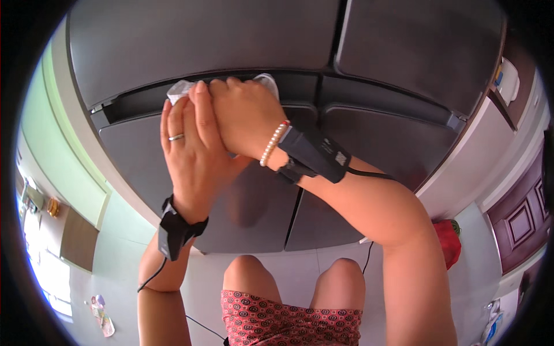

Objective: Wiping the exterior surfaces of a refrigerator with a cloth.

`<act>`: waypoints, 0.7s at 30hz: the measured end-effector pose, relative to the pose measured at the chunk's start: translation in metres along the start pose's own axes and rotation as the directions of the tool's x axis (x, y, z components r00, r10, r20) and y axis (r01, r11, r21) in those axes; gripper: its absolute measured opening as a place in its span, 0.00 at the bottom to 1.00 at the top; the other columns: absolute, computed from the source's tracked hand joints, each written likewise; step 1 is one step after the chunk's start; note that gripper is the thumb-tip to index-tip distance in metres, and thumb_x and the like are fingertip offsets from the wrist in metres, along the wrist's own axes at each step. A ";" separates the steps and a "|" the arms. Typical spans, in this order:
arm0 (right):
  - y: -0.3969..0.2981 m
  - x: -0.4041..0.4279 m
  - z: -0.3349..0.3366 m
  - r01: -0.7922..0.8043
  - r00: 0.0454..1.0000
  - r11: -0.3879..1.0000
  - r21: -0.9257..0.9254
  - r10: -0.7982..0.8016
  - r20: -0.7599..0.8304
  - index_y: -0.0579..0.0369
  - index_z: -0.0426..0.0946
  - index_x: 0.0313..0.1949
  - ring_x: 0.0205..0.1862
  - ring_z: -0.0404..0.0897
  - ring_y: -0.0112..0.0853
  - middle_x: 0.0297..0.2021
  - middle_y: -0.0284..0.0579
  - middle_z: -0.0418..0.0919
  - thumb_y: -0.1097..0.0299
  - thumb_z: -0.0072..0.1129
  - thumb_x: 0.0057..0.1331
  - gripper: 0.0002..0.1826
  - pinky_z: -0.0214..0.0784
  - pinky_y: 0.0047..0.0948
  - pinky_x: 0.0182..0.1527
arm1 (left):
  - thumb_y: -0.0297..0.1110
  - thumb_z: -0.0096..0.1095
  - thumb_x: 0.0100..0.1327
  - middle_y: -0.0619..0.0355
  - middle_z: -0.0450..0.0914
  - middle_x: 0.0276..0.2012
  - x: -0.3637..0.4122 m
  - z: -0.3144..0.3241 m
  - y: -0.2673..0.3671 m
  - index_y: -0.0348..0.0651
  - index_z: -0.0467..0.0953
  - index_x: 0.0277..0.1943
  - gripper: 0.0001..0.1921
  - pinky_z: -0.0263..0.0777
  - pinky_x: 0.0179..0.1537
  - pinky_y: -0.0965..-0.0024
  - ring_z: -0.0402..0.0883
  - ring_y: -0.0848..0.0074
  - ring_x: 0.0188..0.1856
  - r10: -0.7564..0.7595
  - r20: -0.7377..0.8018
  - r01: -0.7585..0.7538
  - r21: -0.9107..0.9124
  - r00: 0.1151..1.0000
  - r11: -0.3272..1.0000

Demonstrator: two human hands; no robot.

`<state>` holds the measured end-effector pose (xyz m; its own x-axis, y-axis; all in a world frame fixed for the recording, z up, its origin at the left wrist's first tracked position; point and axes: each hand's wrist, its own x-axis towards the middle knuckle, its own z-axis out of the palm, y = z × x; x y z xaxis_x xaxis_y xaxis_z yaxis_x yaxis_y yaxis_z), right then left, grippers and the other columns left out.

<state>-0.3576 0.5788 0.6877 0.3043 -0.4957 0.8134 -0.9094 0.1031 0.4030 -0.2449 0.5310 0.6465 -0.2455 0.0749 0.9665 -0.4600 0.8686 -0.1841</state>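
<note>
A white cloth [179, 90] lies bunched in the dark handle recess [298, 88] between the upper and lower doors of a refrigerator [207, 39]. My right hand [247, 114] grips the cloth, its fingers curled into the recess and partly hidden. Part of the cloth shows on either side of my hands. My left hand [194, 134], with a ring on one finger, rests palm down against the side of the right. Its fingers stretch up to the cloth's left end; whether they grip it is not visible. The left thumb passes beneath the right hand.
Cabled black devices [318, 149] are strapped to both wrists. Pale panels [458, 160] flank the refrigerator. A red bag [448, 242] sits on the floor at right, near a brown panelled door [521, 220]. Farther left are a wooden cabinet [80, 240] and a colourful item [102, 315] on the floor.
</note>
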 end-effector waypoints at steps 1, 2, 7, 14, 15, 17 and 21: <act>0.009 -0.008 -0.008 -0.003 0.997 1.000 -0.005 0.004 0.082 0.57 0.79 0.42 0.36 0.85 0.36 0.34 0.45 0.84 0.61 0.57 0.64 0.13 0.79 0.34 0.35 | 0.54 0.81 0.41 0.46 0.76 0.57 0.003 0.004 0.012 0.31 0.61 0.70 0.56 0.59 0.70 0.50 0.72 0.56 0.62 0.010 -0.010 -0.010 -0.019 1.000 1.000; 0.017 -0.015 -0.016 -0.010 0.987 1.000 -0.006 0.011 0.162 0.58 0.79 0.44 0.39 0.85 0.36 0.37 0.47 0.84 0.61 0.58 0.65 0.15 0.79 0.33 0.39 | 0.54 0.81 0.41 0.46 0.76 0.57 0.005 0.009 0.022 0.31 0.61 0.70 0.56 0.59 0.70 0.50 0.72 0.56 0.62 0.023 -0.009 -0.024 -0.023 1.000 0.999; 0.058 -0.052 -0.049 -0.053 0.977 0.999 -0.013 0.054 0.208 0.57 0.80 0.40 0.36 0.86 0.36 0.34 0.47 0.85 0.61 0.59 0.64 0.13 0.80 0.32 0.35 | 0.52 0.82 0.40 0.43 0.73 0.60 0.012 0.026 0.079 0.33 0.59 0.70 0.57 0.56 0.71 0.49 0.69 0.51 0.64 0.021 -0.014 -0.022 -0.087 1.000 0.996; 0.110 -0.104 -0.077 -0.052 0.999 0.999 -0.005 0.052 0.005 0.54 0.76 0.40 0.36 0.83 0.36 0.32 0.40 0.82 0.60 0.57 0.64 0.12 0.77 0.36 0.34 | 0.52 0.82 0.43 0.38 0.72 0.59 0.029 0.040 0.153 0.27 0.57 0.70 0.58 0.57 0.70 0.47 0.69 0.47 0.64 0.118 -0.009 -0.118 -0.122 0.993 0.985; 0.116 -0.109 -0.080 -0.062 0.998 0.997 0.039 0.062 -0.012 0.54 0.76 0.40 0.37 0.83 0.37 0.32 0.40 0.82 0.60 0.57 0.64 0.12 0.77 0.38 0.36 | 0.51 0.82 0.43 0.38 0.72 0.58 0.032 0.043 0.160 0.27 0.57 0.70 0.58 0.57 0.70 0.47 0.69 0.46 0.63 0.111 -0.010 -0.112 -0.121 0.994 0.986; 0.125 -0.119 -0.086 -0.093 0.996 0.995 0.024 0.093 0.001 0.54 0.76 0.40 0.38 0.82 0.37 0.32 0.40 0.82 0.59 0.57 0.64 0.12 0.77 0.38 0.38 | 0.50 0.82 0.42 0.38 0.72 0.58 0.038 0.046 0.173 0.27 0.57 0.70 0.58 0.56 0.70 0.46 0.69 0.46 0.64 0.138 -0.004 -0.138 -0.131 0.990 0.982; 0.149 -0.143 -0.106 -0.166 0.986 0.985 0.035 0.165 0.027 0.53 0.76 0.39 0.37 0.82 0.38 0.32 0.42 0.82 0.59 0.56 0.65 0.11 0.77 0.39 0.38 | 0.50 0.83 0.40 0.38 0.71 0.59 0.048 0.056 0.206 0.27 0.57 0.70 0.59 0.55 0.71 0.45 0.68 0.46 0.64 0.189 0.002 -0.186 -0.165 0.982 0.969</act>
<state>-0.5067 0.7568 0.6757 0.1419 -0.4948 0.8573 -0.9567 0.1538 0.2471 -0.3990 0.6864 0.6445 -0.3297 0.2364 0.9140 -0.2592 0.9083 -0.3284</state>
